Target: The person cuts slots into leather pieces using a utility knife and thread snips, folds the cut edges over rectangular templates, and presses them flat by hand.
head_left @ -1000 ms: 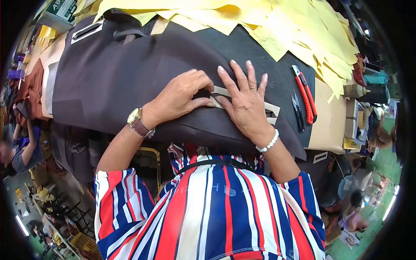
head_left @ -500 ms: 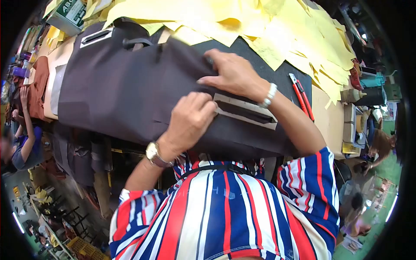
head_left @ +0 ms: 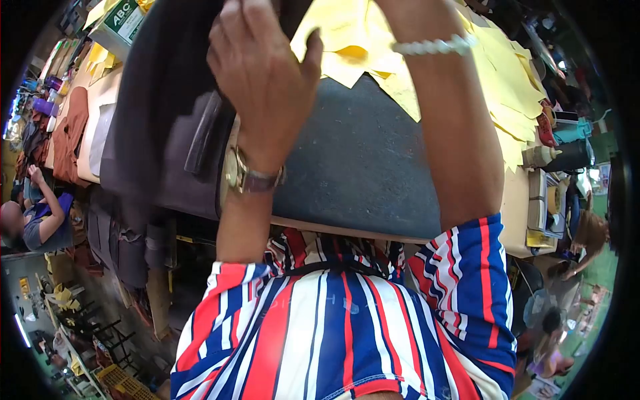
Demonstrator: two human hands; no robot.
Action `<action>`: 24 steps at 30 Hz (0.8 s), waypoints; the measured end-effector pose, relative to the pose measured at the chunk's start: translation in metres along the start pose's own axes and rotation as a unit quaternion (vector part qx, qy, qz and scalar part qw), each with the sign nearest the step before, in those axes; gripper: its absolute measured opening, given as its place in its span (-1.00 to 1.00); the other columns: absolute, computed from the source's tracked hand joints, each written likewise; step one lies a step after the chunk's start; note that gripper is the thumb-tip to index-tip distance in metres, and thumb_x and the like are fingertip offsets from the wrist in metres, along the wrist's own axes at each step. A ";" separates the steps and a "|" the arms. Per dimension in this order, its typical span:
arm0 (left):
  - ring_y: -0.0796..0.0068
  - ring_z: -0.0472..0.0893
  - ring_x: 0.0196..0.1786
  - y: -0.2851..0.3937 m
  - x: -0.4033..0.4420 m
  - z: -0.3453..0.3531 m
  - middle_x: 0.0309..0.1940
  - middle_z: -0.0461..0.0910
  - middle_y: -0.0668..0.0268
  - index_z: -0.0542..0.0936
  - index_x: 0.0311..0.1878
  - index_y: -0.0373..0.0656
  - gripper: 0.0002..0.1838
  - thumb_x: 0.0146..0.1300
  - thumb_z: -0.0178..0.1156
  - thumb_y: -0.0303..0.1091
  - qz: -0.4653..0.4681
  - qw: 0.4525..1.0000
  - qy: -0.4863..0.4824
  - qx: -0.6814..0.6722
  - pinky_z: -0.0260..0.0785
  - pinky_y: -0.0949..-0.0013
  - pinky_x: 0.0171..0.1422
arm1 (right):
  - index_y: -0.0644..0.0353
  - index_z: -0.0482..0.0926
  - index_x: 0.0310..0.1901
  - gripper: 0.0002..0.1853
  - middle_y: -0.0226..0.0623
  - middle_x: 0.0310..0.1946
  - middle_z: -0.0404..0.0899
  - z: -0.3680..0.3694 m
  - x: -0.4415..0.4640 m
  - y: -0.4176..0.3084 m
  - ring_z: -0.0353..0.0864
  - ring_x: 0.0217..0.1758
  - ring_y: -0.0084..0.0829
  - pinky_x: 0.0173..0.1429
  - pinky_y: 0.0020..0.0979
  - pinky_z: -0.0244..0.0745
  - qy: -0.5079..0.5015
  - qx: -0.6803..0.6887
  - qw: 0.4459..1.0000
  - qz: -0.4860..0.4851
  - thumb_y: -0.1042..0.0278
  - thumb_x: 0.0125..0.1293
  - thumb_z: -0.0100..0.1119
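Observation:
A dark brown sheet of leather-like material [head_left: 157, 147] is raised and bunched on the left of the table, blurred near the top. My left hand [head_left: 260, 73], wearing a watch, lies against it with its back towards me, fingers stretched upward and thumb apart. The fingertips are near the top edge of the view. A narrow dark strip [head_left: 203, 133] hangs on the sheet beside my left wrist. My right arm, with a white bead bracelet [head_left: 437, 45], reaches forward over yellow sheets; the hand itself is out of view. A black mat [head_left: 353, 160] lies between my arms.
Yellow sheets [head_left: 493, 80] cover the table's far side. A green-and-white box [head_left: 120, 27] stands far left, near brown pieces [head_left: 72, 130]. A bottle [head_left: 540, 157] and stacked items [head_left: 539, 200] are at right. Another person [head_left: 47, 213] sits at left.
Both hands have moved forward and up. The brown sheet has been lifted and shifted left, uncovering the black mat. My right hand has left the view; the red cutter no longer shows.

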State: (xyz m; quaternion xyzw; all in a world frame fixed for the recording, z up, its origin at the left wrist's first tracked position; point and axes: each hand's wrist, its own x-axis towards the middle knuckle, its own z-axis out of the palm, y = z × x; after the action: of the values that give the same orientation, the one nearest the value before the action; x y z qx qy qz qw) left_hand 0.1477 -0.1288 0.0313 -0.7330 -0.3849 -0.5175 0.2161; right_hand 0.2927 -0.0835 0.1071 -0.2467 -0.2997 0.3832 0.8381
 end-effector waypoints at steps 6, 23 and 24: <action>0.20 0.53 -0.09 -0.015 -0.006 0.021 -0.11 0.54 0.21 0.54 0.04 -0.18 -0.58 0.02 0.22 -0.44 0.139 0.981 0.013 -0.131 0.36 0.25 -0.01 | 0.37 0.49 -0.18 -0.83 -0.28 -0.32 0.57 -0.117 -0.045 -0.072 0.59 -0.20 -0.44 -0.08 -0.41 0.52 0.039 -0.121 0.990 -0.064 0.46 0.25 0.10; 0.27 0.49 -0.17 0.004 -0.113 -0.044 -0.27 0.53 0.27 0.60 -0.14 -0.21 -0.67 0.04 0.34 -0.26 -0.032 0.798 -0.480 -0.362 0.26 0.30 -0.07 | 0.24 0.54 -0.08 -0.72 -0.17 -0.18 0.52 -0.138 -0.223 -0.047 0.53 -0.08 -0.22 -0.02 -0.28 0.44 -0.183 -0.702 0.688 -0.017 0.51 0.12 0.19; 0.27 0.49 -0.18 0.006 -0.116 -0.042 -0.30 0.52 0.28 0.60 -0.18 -0.20 -0.71 0.05 0.32 -0.27 -0.035 0.804 -0.476 -0.354 0.25 0.29 -0.08 | 0.23 0.54 -0.11 -0.73 -0.18 -0.20 0.51 -0.145 -0.217 -0.036 0.52 -0.09 -0.21 -0.03 -0.29 0.44 -0.230 -0.699 0.677 -0.003 0.48 0.11 0.21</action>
State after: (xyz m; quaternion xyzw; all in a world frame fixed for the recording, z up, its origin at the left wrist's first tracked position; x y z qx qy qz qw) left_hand 0.1082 -0.2018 -0.0595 -0.8988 -0.2547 -0.2108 -0.2878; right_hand 0.2959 -0.3028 -0.0391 -0.6635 -0.6645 0.1049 0.3275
